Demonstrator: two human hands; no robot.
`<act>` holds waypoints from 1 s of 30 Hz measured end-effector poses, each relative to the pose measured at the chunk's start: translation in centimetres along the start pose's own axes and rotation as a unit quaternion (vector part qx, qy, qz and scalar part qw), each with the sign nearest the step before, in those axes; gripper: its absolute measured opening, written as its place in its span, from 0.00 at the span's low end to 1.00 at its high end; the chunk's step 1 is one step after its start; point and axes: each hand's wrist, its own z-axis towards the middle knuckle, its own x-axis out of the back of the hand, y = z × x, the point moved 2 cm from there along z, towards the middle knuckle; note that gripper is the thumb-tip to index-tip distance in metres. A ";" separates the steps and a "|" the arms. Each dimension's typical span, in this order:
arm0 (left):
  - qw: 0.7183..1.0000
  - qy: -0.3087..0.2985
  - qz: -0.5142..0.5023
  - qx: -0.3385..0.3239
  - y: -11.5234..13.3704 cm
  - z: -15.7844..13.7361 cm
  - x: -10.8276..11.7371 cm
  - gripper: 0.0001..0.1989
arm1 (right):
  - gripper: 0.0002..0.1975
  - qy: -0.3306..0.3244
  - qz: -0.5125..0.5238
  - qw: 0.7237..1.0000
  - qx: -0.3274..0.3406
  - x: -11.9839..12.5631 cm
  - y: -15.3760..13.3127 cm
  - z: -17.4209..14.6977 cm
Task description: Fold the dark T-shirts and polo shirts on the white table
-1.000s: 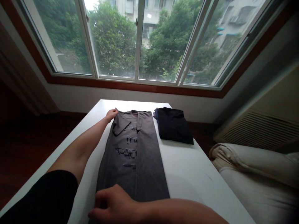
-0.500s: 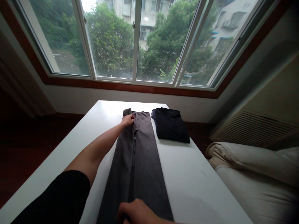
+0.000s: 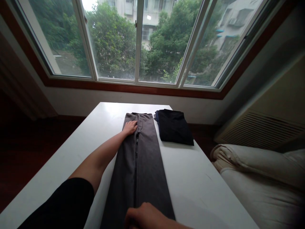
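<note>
A pair of grey trousers (image 3: 150, 159) lies lengthwise on the white table (image 3: 190, 178), waistband toward the window, legs running toward me. My left hand (image 3: 131, 127) rests flat on the upper left part of the trousers, just below the waistband, with its fingers stretched out. Near the bottom edge of the view, my right hand (image 3: 145, 216) is over the lower legs with its fingers curled in. Its fingertips are partly cut off by the frame, so what they hold, if anything, is hidden.
A folded stack of dark clothes (image 3: 175, 127) lies right of the waistband, near the table's right edge. Rolled cream bedding (image 3: 257, 165) is beyond that edge. A window (image 3: 138, 47) spans the wall ahead, and a slatted unit (image 3: 262, 127) stands at the right.
My left hand has let go of the waistband corner, which now lies flat, and has moved slightly toward me with fingers spread. My right hand has shifted a little to the right.
</note>
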 end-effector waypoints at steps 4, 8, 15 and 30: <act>1.000 0.001 0.011 0.012 0.2 -0.3 -0.6 0.29 | 0.14 -0.037 0.033 0.997 0.066 -0.2 0.7 0.1; 1.000 0.001 0.017 0.022 0.5 -0.6 -0.6 0.29 | 0.10 -0.034 0.011 0.996 0.086 0.9 0.5 -1.1; 0.997 0.075 0.003 0.005 1.7 -1.7 0.8 0.24 | 0.11 0.019 -0.013 0.988 0.152 1.7 -0.6 -1.2; 0.999 -0.022 0.013 -0.019 1.7 -2.2 1.0 0.26 | 0.08 0.120 -0.151 0.962 0.191 1.5 -0.1 -0.1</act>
